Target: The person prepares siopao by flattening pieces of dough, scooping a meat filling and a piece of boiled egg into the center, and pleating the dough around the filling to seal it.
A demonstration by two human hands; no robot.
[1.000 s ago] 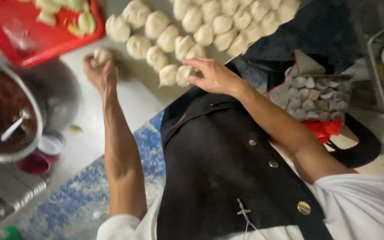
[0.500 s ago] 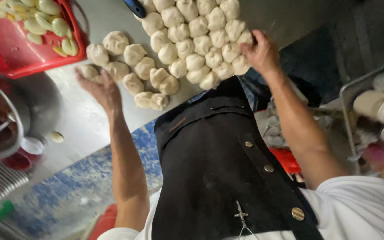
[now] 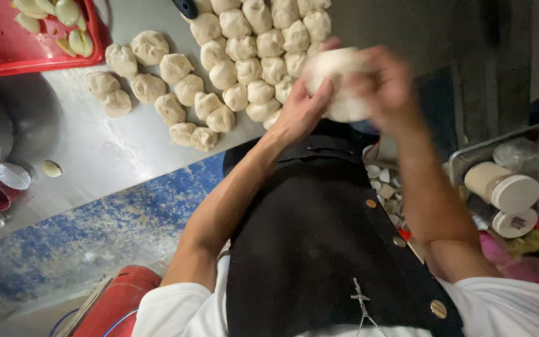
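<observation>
Cupping one dough ball (image 3: 342, 84) between them, the left hand (image 3: 301, 112) and right hand (image 3: 389, 87) close round it, seemingly shaping it above the table (image 3: 104, 150); finished balls (image 3: 244, 56) lie clustered alongside.

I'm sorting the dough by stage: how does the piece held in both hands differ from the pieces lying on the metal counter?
The held dough piece is up off the surface, cupped between the left hand and right hand; the dough pieces on the counter rest untouched, packed in rows on the metal counter. The held one looks larger, paler and blurred; those lying are smaller, lumpy and sharp. All share a pale, doughy look.
</observation>
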